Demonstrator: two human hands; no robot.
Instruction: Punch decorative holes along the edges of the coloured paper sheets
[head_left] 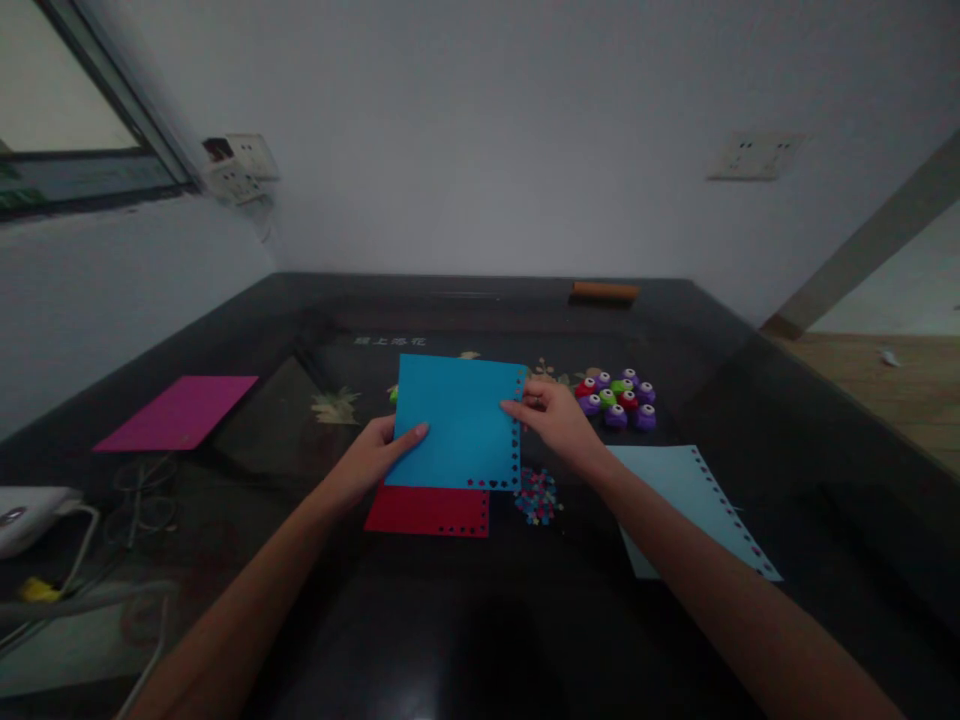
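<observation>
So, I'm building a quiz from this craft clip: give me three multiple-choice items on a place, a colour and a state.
1. Where does the red sheet lie?
A. under the blue sheet's near edge
B. on the pink sheet
C. against the wall

2. What colour is the sheet under the right forearm?
A. yellow
B. pale blue
C. black

3. How is the blue sheet held?
A. lying untouched
B. by one hand
C. by both hands

Answers: 1 A, it shows just below the blue sheet. 2 B, the pale blue sheet lies there. 3 C, the left hand and right hand grip opposite sides.
</observation>
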